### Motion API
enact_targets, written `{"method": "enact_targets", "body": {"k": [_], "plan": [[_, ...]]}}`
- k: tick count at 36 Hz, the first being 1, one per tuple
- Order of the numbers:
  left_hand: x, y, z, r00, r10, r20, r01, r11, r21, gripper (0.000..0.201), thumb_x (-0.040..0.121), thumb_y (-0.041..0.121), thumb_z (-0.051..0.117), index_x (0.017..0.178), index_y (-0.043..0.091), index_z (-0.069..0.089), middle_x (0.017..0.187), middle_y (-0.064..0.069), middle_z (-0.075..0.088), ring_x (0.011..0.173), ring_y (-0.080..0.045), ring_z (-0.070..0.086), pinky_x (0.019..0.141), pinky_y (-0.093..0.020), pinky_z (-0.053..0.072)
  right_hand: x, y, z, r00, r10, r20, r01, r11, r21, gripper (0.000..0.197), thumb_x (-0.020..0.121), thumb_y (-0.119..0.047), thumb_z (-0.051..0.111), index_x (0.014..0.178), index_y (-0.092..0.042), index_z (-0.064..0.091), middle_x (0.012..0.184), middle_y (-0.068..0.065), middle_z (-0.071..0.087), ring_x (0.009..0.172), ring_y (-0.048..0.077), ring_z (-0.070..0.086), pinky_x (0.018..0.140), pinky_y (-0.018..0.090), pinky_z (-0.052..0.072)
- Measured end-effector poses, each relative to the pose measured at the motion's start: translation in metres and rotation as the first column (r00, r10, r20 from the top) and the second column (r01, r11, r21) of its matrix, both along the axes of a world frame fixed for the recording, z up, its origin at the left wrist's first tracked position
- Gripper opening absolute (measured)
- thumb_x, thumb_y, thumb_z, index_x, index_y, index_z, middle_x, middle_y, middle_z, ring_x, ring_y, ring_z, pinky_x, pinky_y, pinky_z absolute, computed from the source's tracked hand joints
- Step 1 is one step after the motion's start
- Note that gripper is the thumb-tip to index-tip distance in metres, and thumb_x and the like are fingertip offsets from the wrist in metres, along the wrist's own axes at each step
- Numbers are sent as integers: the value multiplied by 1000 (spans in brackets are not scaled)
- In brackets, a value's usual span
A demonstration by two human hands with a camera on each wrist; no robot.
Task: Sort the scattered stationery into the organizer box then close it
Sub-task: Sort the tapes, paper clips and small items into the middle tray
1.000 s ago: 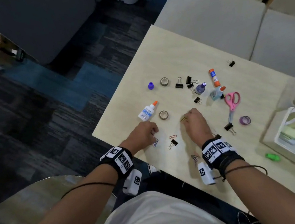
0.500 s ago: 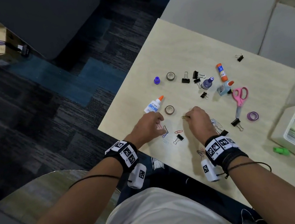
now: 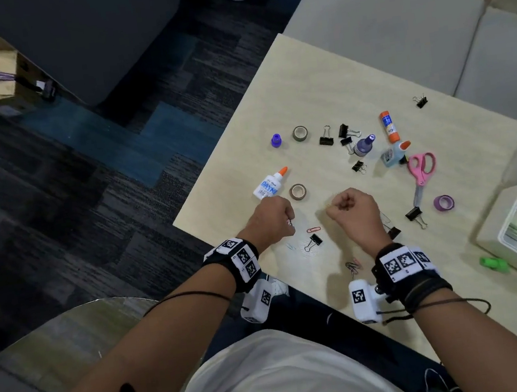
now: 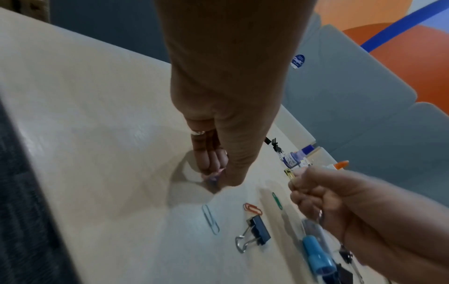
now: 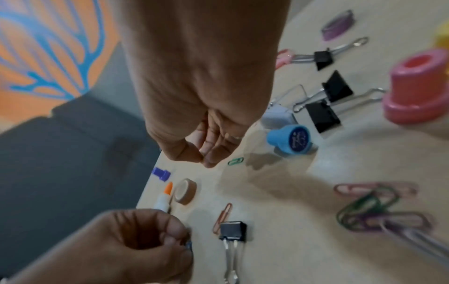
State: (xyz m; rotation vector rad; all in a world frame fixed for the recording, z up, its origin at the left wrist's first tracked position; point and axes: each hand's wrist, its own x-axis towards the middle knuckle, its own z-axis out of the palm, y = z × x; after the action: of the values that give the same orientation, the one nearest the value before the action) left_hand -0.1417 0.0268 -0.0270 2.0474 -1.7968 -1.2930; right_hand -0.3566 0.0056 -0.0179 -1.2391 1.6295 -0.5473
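- A glue bottle (image 3: 270, 183) and a tape roll (image 3: 298, 191) are seen on the table (image 3: 302, 86), just past the left hand (image 3: 273, 218).
- The left hand is curled tight, and small clips (image 4: 213, 175) are pinched at its fingertips. It is held low, just above the table.
- Between the hands, a red clip (image 3: 313, 229), a pale blue clip (image 4: 210, 219) and a black binder clip (image 3: 314, 241) are left lying flat.
- These clips are judged to be light, thin and slippery. They are best nipped at the edge with a nail, or slid to the table edge first.
- The right hand (image 3: 351, 208) is closed in a fist, knuckles up, and a gold clip (image 4: 290, 173) is pinched in it.
- More clips (image 3: 353, 265) are lying near the right wrist.
- The box (image 3: 512, 229) is far right, open, well apart from both hands.
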Motion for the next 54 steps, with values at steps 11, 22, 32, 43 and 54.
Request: {"method": "enact_targets", "body": {"k": [11, 22, 32, 43, 54], "plan": [[-4, -4, 1, 1000, -4, -29, 4, 1000, 0, 19, 70, 3, 74, 83, 16, 68, 75, 6, 64, 74, -16, 63, 72, -42, 59, -11, 27, 17, 699, -477, 533, 240, 858, 454, 29, 94, -2, 34, 83, -4, 61, 75, 8, 59, 67, 19, 50, 64, 29, 38], [-9, -4, 0, 977, 53, 207, -44, 998, -50, 24, 87, 31, 77, 95, 9, 72, 98, -8, 72, 93, -27, 67, 68, -30, 48, -42, 29, 19, 922, -350, 165, 316, 927, 201, 14, 97, -14, 64, 90, -10, 75, 73, 2, 59, 65, 12, 53, 59, 27, 46], [-25, -16, 17, 997, 24, -76, -29, 997, -68, 6, 77, 17, 78, 76, 13, 74, 70, 7, 69, 69, -13, 67, 66, -30, 55, -10, 26, 30, 905, -324, 274, 188, 885, 425, 36, 112, -27, 50, 96, -1, 70, 71, 6, 65, 55, 13, 60, 56, 24, 46], [-49, -32, 40, 948, -138, -286, 95, 983, -157, 15, 85, 32, 83, 90, 20, 76, 85, 8, 73, 72, -9, 68, 68, -24, 55, -9, 18, 33, 578, -645, 501, 249, 723, 644, 37, 113, -27, 42, 102, 0, 64, 82, 12, 71, 58, 18, 67, 50, 24, 52], [-38, -19, -4, 974, -216, 72, 217, 976, -17, 20, 80, 34, 84, 80, 19, 72, 71, 13, 58, 73, -13, 61, 66, -30, 54, -71, 72, 15, 993, -83, -85, 91, 992, 87, 16, 96, -23, 69, 82, -20, 73, 62, -12, 62, 56, 0, 51, 63, 28, 42]]}}
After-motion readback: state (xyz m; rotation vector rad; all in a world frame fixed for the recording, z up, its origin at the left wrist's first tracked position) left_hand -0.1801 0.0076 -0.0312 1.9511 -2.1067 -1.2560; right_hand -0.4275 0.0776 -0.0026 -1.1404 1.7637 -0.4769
